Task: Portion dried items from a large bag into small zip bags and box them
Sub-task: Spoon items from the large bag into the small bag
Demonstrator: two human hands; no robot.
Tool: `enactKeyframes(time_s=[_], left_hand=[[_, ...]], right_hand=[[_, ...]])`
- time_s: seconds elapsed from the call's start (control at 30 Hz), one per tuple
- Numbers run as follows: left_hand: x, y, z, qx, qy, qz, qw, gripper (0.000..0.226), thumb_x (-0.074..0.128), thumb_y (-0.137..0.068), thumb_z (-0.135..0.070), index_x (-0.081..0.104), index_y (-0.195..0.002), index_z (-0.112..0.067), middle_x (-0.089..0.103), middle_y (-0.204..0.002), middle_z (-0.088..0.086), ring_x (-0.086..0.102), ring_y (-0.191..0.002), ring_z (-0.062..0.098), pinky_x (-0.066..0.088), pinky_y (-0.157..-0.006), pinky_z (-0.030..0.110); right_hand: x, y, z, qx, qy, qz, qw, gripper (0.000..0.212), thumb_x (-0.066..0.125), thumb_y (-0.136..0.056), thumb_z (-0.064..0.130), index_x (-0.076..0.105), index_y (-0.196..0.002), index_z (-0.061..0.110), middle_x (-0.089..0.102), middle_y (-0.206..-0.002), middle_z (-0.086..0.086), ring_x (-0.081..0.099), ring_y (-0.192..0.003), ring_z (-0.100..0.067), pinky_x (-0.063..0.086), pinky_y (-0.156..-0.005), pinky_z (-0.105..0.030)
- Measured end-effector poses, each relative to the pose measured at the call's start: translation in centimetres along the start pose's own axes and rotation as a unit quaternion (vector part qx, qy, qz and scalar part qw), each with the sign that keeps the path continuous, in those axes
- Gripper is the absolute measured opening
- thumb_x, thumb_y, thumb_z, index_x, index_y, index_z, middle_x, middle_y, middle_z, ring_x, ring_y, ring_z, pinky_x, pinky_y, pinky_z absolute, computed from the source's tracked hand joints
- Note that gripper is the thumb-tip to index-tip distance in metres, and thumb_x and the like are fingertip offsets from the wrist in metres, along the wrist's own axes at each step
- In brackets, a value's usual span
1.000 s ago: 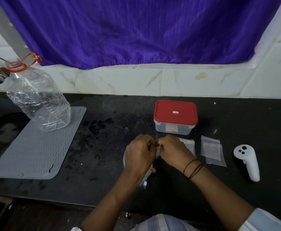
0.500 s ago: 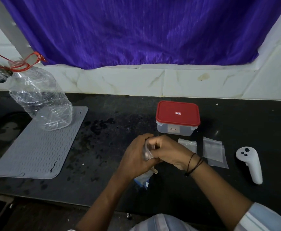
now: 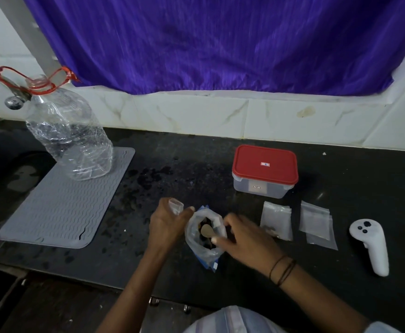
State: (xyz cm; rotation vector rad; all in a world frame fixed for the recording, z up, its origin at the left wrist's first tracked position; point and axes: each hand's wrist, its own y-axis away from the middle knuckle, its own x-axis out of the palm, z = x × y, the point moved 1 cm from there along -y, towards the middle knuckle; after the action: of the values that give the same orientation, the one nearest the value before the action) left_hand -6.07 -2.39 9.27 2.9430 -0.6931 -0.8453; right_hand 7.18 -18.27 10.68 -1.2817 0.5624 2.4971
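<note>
A large clear bag point(image 3: 202, 246) with dark dried items lies open on the black counter point(image 3: 172, 188) in front of me. My left hand point(image 3: 166, 223) holds a small open zip bag point(image 3: 175, 205) upright just left of the large bag's mouth. My right hand point(image 3: 241, 239) pinches the handle of a small wooden spoon point(image 3: 206, 230) whose bowl sits inside the large bag. A plastic box with a shut red lid point(image 3: 264, 167) stands behind. Right of my right hand lies a small zip bag with some dark items point(image 3: 276, 223), then empty zip bags point(image 3: 317, 223).
A white controller point(image 3: 371, 245) lies at the far right. A grey ribbed mat point(image 3: 64, 200) lies at the left with a crumpled clear bottle point(image 3: 69, 133) on its far end. A tap point(image 3: 11, 98) and a dark sink point(image 3: 4, 179) are at the far left.
My hands, earlier joined at the small zip bag's mouth, have parted. The left hand keeps the small bag; the right hand has moved to the spoon in the large bag.
</note>
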Motion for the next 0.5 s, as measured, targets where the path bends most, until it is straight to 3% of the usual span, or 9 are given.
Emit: enactKeyframes(time_s=[0.13,0.27,0.4,0.5], left_hand=[[0.7,0.3,1.8,-0.073,-0.019,0.057,0.996,0.041,0.078,-0.076,-0.044,0.057,-0.105,-0.023,0.064,-0.099,-0.003,0.062,-0.09,0.013,0.055,-0.083,0.038],[2.0,0.5,2.3,-0.118,0.068,0.091,0.987,0.062,0.08,-0.051,-0.054,0.058,-0.1,-0.023,0.067,-0.101,0.005,0.069,-0.095,0.024,0.058,-0.084,0.054],[2.6,0.0,2.0,-0.117,0.021,0.089,0.989,0.044,0.08,-0.062,-0.033,0.056,-0.098,-0.023,0.064,-0.097,0.001,0.065,-0.089,0.018,0.059,-0.078,0.043],[2.9,-0.5,1.9,-0.11,0.03,0.077,0.99,0.036,0.075,-0.065,-0.026,0.056,-0.095,-0.023,0.065,-0.095,0.003,0.065,-0.088,0.02,0.059,-0.078,0.046]], right_hand=[[3.1,0.7,-0.9,0.001,0.028,0.011,1.0,0.032,0.051,-0.093,0.051,0.033,-0.106,0.029,0.052,-0.087,0.007,0.054,-0.07,-0.014,0.035,-0.049,-0.025],[3.8,0.4,-0.3,0.001,-0.001,-0.02,1.0,0.024,0.048,-0.097,0.036,0.041,-0.118,0.029,0.061,-0.086,0.001,0.056,-0.066,-0.015,0.045,-0.055,-0.03],[3.8,-0.2,-0.1,0.017,-0.012,-0.051,0.998,0.014,0.048,-0.096,0.029,0.054,-0.109,0.026,0.065,-0.088,0.001,0.061,-0.071,-0.015,0.053,-0.062,-0.036],[3.6,-0.6,0.2,0.022,-0.003,-0.08,0.997,0.013,0.049,-0.096,0.027,0.058,-0.105,0.024,0.065,-0.089,0.003,0.06,-0.072,-0.014,0.048,-0.059,-0.031]])
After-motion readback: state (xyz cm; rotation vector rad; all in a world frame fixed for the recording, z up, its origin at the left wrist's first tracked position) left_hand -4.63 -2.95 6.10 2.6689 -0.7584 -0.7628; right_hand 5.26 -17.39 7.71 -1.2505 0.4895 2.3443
